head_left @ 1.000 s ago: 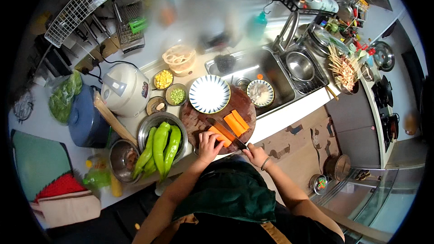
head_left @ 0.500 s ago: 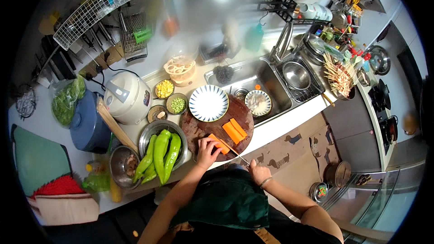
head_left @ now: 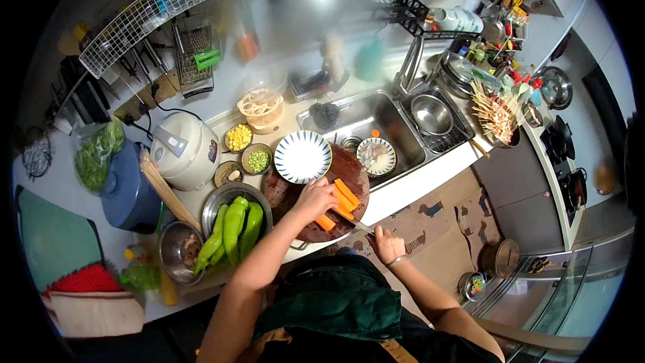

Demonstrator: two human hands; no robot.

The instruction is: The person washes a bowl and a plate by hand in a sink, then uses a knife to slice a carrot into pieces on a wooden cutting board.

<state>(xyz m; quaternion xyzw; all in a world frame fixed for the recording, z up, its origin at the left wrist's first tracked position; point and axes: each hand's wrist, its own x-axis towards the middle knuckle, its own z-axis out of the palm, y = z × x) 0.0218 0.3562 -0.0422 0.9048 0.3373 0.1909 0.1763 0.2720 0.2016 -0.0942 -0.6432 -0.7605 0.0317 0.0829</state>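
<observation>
The fingers of the left hand (head_left: pixel 316 200) are bent down at the carrot pieces (head_left: pixel 346 191) — seemingly touching them, though whether they grip one cannot be told. Just below these fingers, toward the person, a separate carrot block (head_left: pixel 325 222) lies on the round brown cutting board (head_left: pixel 277 191). To their lower right the fingers of the right hand (head_left: pixel 386 245) are closed around the handle of a knife (head_left: pixel 361 224), whose blade points up and left toward the left fingers, beside the carrot. Just beyond the left fingers, a white plate (head_left: pixel 302 156) with blue stripes sits partly over the board. Farther right of them, a striped bowl (head_left: pixel 363 164) with pale pieces stands in the steel sink (head_left: pixel 410 124). To their left, long green peppers (head_left: pixel 234 223) fill a metal bowl (head_left: pixel 267 210) — its rim is close to the board. Up and left of the fingers are green chopped bits (head_left: pixel 257 160) and yellow kernels (head_left: pixel 238 138), each in a small dish, and farther out a white rice cooker (head_left: pixel 185 151). Well apart to the upper right, skewers (head_left: pixel 496 111) stand bunched in a pot.
</observation>
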